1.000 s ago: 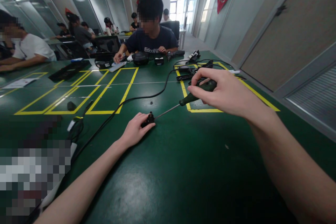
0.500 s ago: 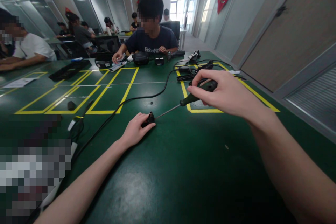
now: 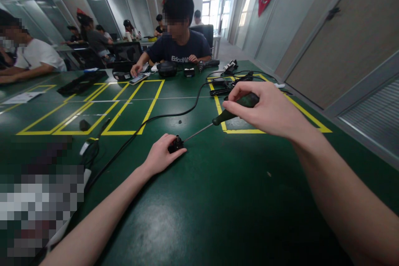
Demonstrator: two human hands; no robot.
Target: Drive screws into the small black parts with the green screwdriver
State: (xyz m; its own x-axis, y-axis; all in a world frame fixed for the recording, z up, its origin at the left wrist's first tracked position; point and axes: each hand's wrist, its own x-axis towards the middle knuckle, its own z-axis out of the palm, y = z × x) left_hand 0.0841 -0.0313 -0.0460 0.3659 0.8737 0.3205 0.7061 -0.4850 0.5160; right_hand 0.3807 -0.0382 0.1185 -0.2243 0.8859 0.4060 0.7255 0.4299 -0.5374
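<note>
On the green table (image 3: 218, 199), my left hand (image 3: 160, 153) is closed around a small black part (image 3: 177, 144) with a short metal post sticking up from it. My fingers cover much of that part, so its exact kind is unclear. My right hand (image 3: 264, 106) grips the dark green handle of a screwdriver (image 3: 229, 113). Its thin shaft slopes down to the left, and the tip meets the right side of the black part. A tiny dark piece (image 3: 180, 122) lies on the table just beyond my left hand.
A black cable (image 3: 165, 115) crosses the table past my left hand. Dark parts (image 3: 224, 87) lie inside yellow tape at the right. Across the table sits a person (image 3: 183, 45) with a hand on a phone (image 3: 139, 79). A cable with a plug (image 3: 89, 146) lies at left.
The screwdriver and right hand have shifted very slightly. The black part has tilted or turned a little in my left hand, its post moving slightly left and down.
</note>
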